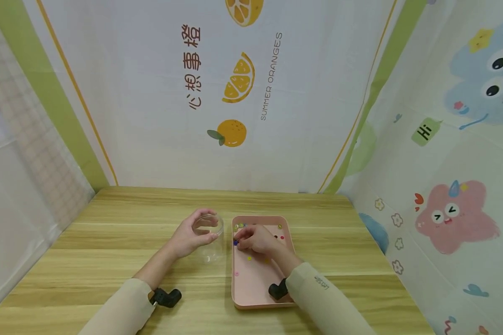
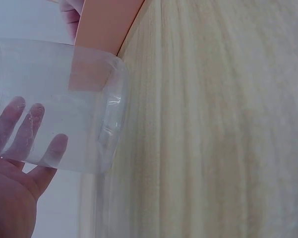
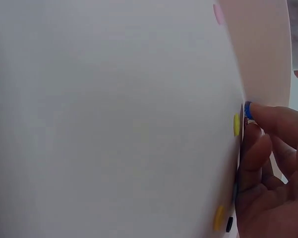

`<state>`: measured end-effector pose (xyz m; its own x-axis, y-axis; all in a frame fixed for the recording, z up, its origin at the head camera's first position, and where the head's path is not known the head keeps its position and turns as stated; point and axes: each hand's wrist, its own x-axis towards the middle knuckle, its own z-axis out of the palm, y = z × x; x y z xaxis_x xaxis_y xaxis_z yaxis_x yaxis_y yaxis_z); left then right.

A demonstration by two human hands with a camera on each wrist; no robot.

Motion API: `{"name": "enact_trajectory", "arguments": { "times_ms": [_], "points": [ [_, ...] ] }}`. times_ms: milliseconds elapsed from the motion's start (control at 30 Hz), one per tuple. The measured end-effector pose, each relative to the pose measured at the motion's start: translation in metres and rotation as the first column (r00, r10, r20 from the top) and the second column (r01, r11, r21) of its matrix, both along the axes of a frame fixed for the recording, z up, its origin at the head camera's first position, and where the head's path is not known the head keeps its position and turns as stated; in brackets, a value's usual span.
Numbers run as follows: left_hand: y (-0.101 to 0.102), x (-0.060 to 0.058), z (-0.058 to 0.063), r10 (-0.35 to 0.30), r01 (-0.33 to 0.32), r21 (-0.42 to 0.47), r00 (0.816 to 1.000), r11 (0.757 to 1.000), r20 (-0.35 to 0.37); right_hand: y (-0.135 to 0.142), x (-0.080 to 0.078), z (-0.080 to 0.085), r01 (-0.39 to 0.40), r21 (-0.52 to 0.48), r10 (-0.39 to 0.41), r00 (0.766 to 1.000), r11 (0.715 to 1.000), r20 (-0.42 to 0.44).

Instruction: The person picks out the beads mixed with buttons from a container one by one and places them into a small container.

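Observation:
My left hand (image 1: 193,235) grips a clear plastic jar (image 1: 211,251) around its upper part, thumb on the near side and fingers behind. The jar stands on the table just left of a pink tray (image 1: 243,304); in the left wrist view its wall (image 2: 54,69) is see-through and no pieces show inside. Inside the tray, my right hand (image 1: 257,239) reaches to the left wall. Its thumb and fingertips pinch a small blue button (image 3: 248,110) low against that wall. A yellow button (image 3: 236,125) lies right beside the fingertips.
Several small buttons are scattered in the tray, among them a pink button (image 1: 236,274), a red button (image 1: 282,237) and a green button (image 1: 280,226). The wooden table (image 1: 151,209) meets a printed curtain (image 1: 159,153) at the back. Black wrist cameras sit at both sleeves.

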<state>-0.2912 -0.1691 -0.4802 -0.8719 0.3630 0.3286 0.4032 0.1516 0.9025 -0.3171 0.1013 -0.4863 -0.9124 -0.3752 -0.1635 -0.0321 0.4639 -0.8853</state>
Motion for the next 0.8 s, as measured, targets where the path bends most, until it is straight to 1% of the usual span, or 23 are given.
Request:
{"name": "enact_trajectory", "arguments": {
  "times_ms": [333, 567, 800],
  "points": [
    [0.0001, -0.0007, 0.0003, 0.009, -0.009, 0.001, 1.000, 1.000, 0.006, -0.0024, 0.0002, -0.0002, 0.018, -0.022, -0.018, 1.000, 1.000, 0.013],
    [-0.0006, 0.0003, 0.0001, 0.003, -0.003, 0.009, 1.000, 1.000, -0.003, -0.0058, 0.0003, -0.0026, 0.031, -0.008, -0.031, 0.999, 0.999, -0.015],
    [-0.0021, -0.0008, -0.0022, 0.003, -0.003, -0.008, 1.000, 1.000, -0.003, -0.0060, -0.0004, -0.0063, 0.041, -0.027, -0.041, 0.999, 0.999, 0.007]
  ]
}}
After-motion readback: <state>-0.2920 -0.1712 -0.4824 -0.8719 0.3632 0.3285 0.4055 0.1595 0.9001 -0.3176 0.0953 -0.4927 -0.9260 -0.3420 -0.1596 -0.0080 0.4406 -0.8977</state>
